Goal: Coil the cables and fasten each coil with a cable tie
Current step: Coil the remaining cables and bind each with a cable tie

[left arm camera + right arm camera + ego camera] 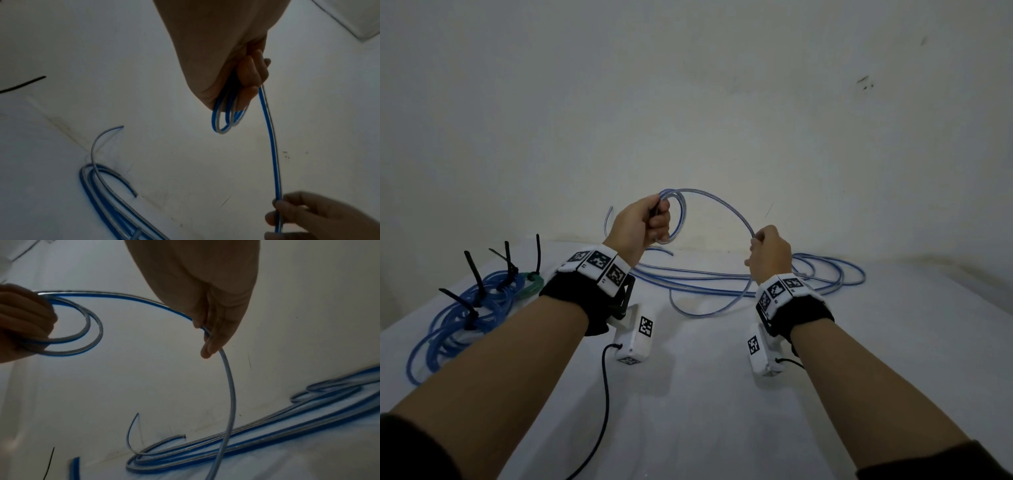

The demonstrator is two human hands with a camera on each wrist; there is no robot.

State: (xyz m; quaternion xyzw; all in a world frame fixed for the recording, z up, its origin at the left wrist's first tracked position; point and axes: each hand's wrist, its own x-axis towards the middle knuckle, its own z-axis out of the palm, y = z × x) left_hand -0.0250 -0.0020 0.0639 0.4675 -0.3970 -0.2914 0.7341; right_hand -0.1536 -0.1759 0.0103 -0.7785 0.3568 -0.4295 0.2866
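A blue and clear cable arcs in the air between my two hands. My left hand is raised above the table and grips a small coil of two or three loops of it. My right hand pinches the same cable a loop's length further along, fingers curled round it. The remainder of the cable lies loose in long bends on the white table behind my hands. A dark strip shows inside my left fist; I cannot tell what it is.
Finished blue coils with black cable ties sticking up lie at the left on the white table, with a small green coil beside them. A pale wall closes the back. A black lead hangs from my left wrist camera.
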